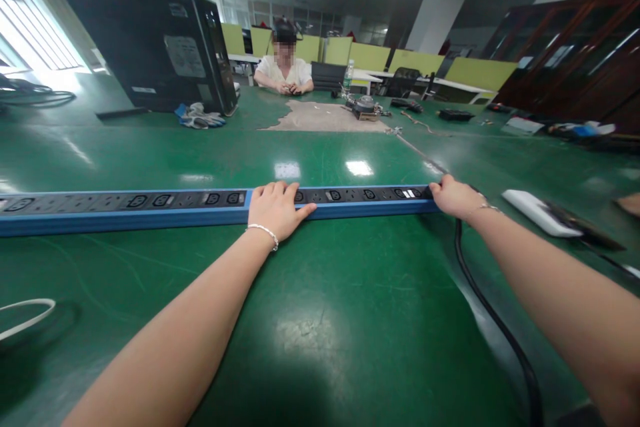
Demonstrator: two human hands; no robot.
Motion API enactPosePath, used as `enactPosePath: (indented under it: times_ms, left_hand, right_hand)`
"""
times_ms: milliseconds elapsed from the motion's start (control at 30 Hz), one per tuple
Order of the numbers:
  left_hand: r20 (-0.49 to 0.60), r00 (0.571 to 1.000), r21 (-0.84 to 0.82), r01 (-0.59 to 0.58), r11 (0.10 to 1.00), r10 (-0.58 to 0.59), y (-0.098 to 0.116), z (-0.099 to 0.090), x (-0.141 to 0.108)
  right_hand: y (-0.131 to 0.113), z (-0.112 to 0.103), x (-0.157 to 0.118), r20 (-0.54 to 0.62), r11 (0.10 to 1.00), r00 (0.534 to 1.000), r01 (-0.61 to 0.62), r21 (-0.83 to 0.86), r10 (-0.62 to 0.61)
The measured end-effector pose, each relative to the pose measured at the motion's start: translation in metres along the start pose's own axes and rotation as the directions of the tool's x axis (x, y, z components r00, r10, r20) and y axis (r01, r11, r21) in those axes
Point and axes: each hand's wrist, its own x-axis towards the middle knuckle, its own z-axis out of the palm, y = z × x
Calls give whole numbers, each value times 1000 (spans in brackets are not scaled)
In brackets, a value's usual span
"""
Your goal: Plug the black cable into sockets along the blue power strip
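A long blue power strip (185, 219) with black sockets along its top lies across the green table, running out of view on the left. My left hand (275, 208) is laid over its middle, fingers across the top and far edge, thumb along the near side. At the strip's right end, my right hand (456, 197) is closed around the end piece; its fingertips are partly hidden. Close to that hand, a thick black cable (483, 310) curves down toward the lower right. Two small white switches (409, 193) sit near the strip's right end.
A black computer tower (145, 47) stands at the back left, with gloves (200, 116) in front. Across the table sits a person (284, 70), hands together. A white power strip (540, 212) lies to the right; a white cable loop (30, 310) is at the left. A bottle (349, 77) stands behind.
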Motion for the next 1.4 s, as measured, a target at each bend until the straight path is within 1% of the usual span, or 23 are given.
enactPosePath:
  times_ms: [100, 200, 433, 500, 600, 633, 700, 767, 833, 867, 933, 967, 1033, 1167, 1233, 1300, 1400]
  left_hand:
    - [-10, 1000, 12, 4, 1000, -3, -1, 2, -1]
    - [-11, 1000, 10, 4, 1000, -4, -1, 3, -1]
    - [34, 999, 31, 18, 999, -19, -1, 1, -1]
    - [51, 998, 39, 25, 999, -27, 0, 0, -1]
    - [63, 998, 43, 28, 999, -31, 1, -1, -1]
    - [64, 998, 44, 27, 999, -30, 1, -1, -1]
    - [64, 998, 45, 25, 999, -28, 0, 0, -1]
    - [60, 998, 45, 19, 999, -22, 0, 0, 0]
    - [58, 998, 44, 15, 999, -18, 0, 0, 0]
    - [59, 998, 45, 15, 999, -17, 0, 0, 1]
    - [67, 998, 47, 18, 999, -21, 0, -1, 1]
    - [71, 997, 47, 18, 999, -21, 0, -1, 2]
    - [75, 997, 44, 16, 999, -19, 0, -2, 2]
    - [74, 997, 38, 14, 999, -16, 0, -3, 1]
    - [81, 996, 41, 18, 999, -22, 1, -4, 1]
    - [85, 996, 46, 22, 999, -25, 1, -4, 1]
    - [71, 997, 52, 16, 999, -20, 1, -3, 1]
  right_hand:
    - [-1, -2, 0, 21, 998, 998, -54, -26, 54]
    - [-1, -2, 2, 18, 998, 998, -55, -42, 56]
    - [-2, -2, 6, 19, 980, 993, -116, -160, 121]
    - [-4, -1, 6, 12, 980, 993, -118, -159, 121]
    - [-6, -2, 5, 25, 989, 994, -105, -107, 108]
    - [-6, -5, 5, 21, 991, 994, -103, -86, 105]
    - [-3, -14, 2, -30, 990, 991, -129, -55, 127]
    - [3, -30, -1, -140, 981, 972, -193, -28, 187]
    - [13, -49, -3, -227, 976, 952, -217, -24, 206]
    - [18, -56, -4, -225, 981, 958, -192, -34, 180]
    - [28, -65, -5, -154, 990, 982, -120, -76, 107]
    - [32, -65, -5, -115, 991, 990, -94, -94, 83]
    - [38, -57, -5, -62, 990, 995, -85, -111, 78]
    - [42, -30, -1, -2, 987, 994, -104, -119, 105]
    - [42, -20, 2, 16, 988, 995, -98, -118, 100]
    - [42, -15, 5, 24, 989, 995, -90, -114, 93]
    - [41, -14, 10, 23, 990, 996, -79, -118, 83]
